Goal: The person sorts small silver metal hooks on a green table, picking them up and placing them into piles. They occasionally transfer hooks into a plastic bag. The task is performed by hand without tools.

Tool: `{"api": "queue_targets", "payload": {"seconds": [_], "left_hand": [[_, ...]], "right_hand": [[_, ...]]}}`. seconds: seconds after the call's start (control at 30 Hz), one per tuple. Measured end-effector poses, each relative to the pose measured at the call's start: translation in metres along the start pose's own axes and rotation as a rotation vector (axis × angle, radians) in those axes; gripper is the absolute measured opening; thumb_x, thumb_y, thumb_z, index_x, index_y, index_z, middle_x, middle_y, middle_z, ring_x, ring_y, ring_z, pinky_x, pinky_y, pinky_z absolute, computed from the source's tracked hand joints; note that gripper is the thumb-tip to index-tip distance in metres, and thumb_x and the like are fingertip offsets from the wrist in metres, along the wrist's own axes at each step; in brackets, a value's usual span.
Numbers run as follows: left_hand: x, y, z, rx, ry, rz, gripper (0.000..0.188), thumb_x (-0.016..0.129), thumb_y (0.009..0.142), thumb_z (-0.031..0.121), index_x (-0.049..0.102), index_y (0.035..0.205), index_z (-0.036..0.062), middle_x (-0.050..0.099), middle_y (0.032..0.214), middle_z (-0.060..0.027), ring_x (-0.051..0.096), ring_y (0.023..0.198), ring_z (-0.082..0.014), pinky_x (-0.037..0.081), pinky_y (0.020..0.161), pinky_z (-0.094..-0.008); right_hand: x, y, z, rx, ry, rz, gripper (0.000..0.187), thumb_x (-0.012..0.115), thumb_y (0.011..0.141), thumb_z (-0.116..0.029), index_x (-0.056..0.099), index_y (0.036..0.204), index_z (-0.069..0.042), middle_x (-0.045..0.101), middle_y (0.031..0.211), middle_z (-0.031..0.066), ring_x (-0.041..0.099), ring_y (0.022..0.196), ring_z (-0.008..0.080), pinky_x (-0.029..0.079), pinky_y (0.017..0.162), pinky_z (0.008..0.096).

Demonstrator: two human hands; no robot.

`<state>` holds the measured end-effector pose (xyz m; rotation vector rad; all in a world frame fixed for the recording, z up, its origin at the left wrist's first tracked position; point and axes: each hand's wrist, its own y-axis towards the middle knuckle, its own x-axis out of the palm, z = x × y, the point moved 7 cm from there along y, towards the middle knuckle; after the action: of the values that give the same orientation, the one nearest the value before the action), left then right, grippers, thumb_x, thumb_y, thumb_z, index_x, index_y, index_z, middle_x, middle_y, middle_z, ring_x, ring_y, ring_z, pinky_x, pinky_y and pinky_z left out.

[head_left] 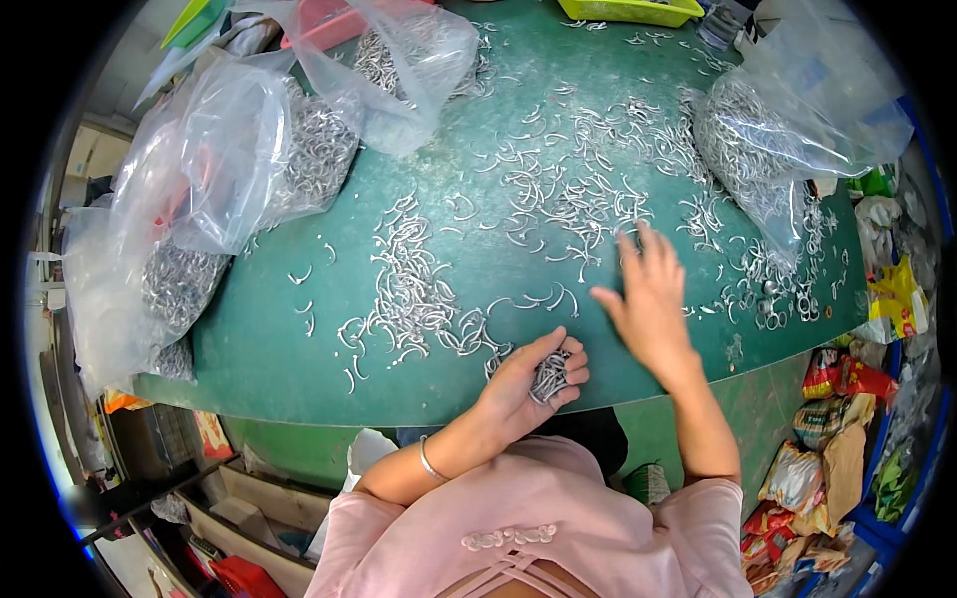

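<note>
My left hand (513, 392) is cupped near the table's front edge, its fingers curled round a handful of small curved silvery metal pieces (549, 379). To its right, my right hand (653, 304) reaches forward over the green table (498, 374) with fingers spread and slightly blurred. Nothing shows in that hand. Its fingertips are at the near edge of a wide scatter of the same curved pieces (568, 194); whether they touch any I cannot tell. A denser heap of curved metal pieces (411, 284) lies left of centre, beyond my left hand.
See-through bags of metal pieces stand at left (184, 284), back left (319, 149) and right (748, 130). Several small rings (773, 317) lie near the right edge. A yellow-green tray (633, 10) and a pink tray (329, 25) sit at the back. Colourful bags (797, 473) fill the right side.
</note>
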<state>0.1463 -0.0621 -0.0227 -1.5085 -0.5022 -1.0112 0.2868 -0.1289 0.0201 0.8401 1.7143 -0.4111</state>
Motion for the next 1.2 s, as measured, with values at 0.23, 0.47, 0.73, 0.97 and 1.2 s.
{"api": "queue_targets", "payload": {"seconds": [0.23,0.47,0.73,0.97,1.2], "left_hand": [[0.000,-0.019,0.001,-0.094,0.150,-0.123,0.026,0.054,0.102,0.028,0.063,0.095,0.0039,0.055,0.080,-0.0026,0.052,0.073,-0.0129,0.042,0.054,-0.0225],[0.002,-0.019,0.010,-0.046,0.148,-0.148,0.024,0.055,0.101,0.024,0.065,0.096,0.0028,0.055,0.082,-0.0032,0.052,0.074,-0.0134,0.042,0.054,-0.0227],[-0.010,-0.026,0.028,-0.008,0.067,-0.192,0.027,0.052,0.102,0.023,0.064,0.102,-0.0008,0.055,0.082,-0.0040,0.050,0.072,-0.0128,0.041,0.053,-0.0232],[-0.001,-0.023,0.032,0.023,0.114,-0.044,0.030,0.051,0.102,0.021,0.061,0.115,-0.0041,0.055,0.086,-0.0058,0.050,0.074,-0.0139,0.041,0.056,-0.0233],[0.001,-0.018,0.035,0.044,0.113,-0.051,0.030,0.051,0.102,0.021,0.060,0.118,-0.0030,0.057,0.089,-0.0048,0.053,0.079,-0.0138,0.044,0.061,-0.0246]], "right_hand": [[0.014,0.009,-0.045,-0.310,0.571,-0.329,0.061,0.069,0.087,-0.015,0.045,0.143,-0.009,0.037,0.150,0.0214,0.026,0.142,0.0421,0.024,0.116,0.0481],[0.035,0.060,-0.041,-0.247,0.132,-0.067,0.058,0.064,0.092,-0.035,0.049,0.140,-0.007,0.037,0.150,0.0201,0.024,0.142,0.0462,0.023,0.114,0.0582],[0.011,0.019,-0.055,-0.434,0.770,-0.492,0.030,0.069,0.086,-0.012,0.066,0.115,-0.004,0.059,0.131,0.0148,0.055,0.124,0.0303,0.043,0.103,0.0440],[-0.016,0.092,0.057,0.008,0.140,0.125,0.020,0.072,0.084,-0.016,0.063,0.095,-0.002,0.061,0.097,0.0141,0.056,0.094,0.0322,0.043,0.085,0.0414],[-0.002,0.106,0.047,-0.065,0.102,-0.134,0.013,0.069,0.085,-0.010,0.059,0.084,0.000,0.062,0.085,0.0142,0.058,0.084,0.0326,0.044,0.078,0.0413]]}}
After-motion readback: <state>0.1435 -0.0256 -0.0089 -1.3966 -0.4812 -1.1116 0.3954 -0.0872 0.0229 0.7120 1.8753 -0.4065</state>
